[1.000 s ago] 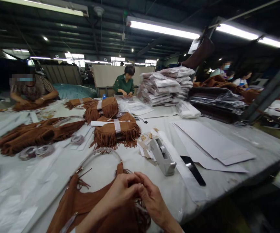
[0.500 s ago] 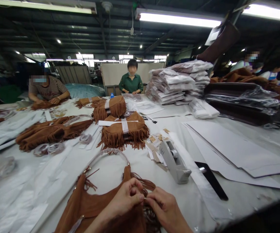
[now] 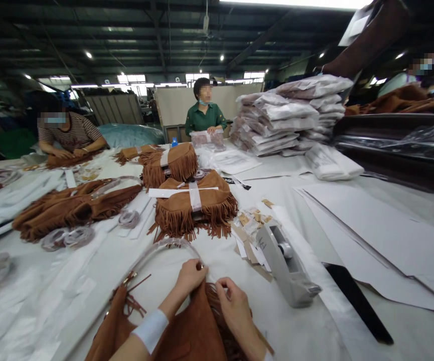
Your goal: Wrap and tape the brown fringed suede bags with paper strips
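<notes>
Brown bag: lying on counter, left of and nearer than tape dispenser. Left hand: pinching bag's top corner, left of dispenser. Right hand: hovering at bag's fringe, just left of dispenser, fingers curling inward; hold unclear. White sheets: lying right of dispenser.

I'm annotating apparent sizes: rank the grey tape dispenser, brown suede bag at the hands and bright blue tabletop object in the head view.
Largest: brown suede bag
Next: grey tape dispenser
Smallest: bright blue tabletop object
</notes>
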Action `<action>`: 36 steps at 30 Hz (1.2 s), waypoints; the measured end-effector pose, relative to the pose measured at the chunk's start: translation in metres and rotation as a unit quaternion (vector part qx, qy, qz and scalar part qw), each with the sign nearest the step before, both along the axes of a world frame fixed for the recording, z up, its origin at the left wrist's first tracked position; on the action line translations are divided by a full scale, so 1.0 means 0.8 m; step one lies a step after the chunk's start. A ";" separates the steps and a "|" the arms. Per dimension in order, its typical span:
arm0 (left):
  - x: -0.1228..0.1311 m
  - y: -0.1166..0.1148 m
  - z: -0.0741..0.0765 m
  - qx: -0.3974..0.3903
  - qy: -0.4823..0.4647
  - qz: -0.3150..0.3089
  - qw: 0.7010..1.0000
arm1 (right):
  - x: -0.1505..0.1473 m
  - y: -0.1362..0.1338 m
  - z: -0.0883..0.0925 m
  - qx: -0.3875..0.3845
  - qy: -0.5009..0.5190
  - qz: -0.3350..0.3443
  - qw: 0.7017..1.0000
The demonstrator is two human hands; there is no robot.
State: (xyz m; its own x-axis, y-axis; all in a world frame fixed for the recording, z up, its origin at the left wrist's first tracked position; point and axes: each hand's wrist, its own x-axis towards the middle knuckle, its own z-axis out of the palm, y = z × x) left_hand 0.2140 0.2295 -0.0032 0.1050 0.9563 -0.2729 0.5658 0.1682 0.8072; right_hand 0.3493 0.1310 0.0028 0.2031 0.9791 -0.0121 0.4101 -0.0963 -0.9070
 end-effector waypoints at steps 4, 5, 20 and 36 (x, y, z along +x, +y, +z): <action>-0.005 0.024 -0.009 -0.056 -0.049 -0.032 0.997 | -0.019 -0.018 -0.041 -0.006 0.042 0.051 0.998; -0.008 0.029 -0.007 -0.071 -0.068 -0.037 0.994 | -0.020 -0.023 -0.047 -0.005 0.056 0.063 0.996; -0.044 0.023 0.013 -0.171 -0.316 -0.039 0.932 | 0.043 -0.036 -0.041 -0.036 -0.024 0.021 0.999; -0.044 0.021 0.015 -0.218 -0.377 -0.026 0.900 | 0.003 0.102 0.029 0.079 -0.286 0.195 0.935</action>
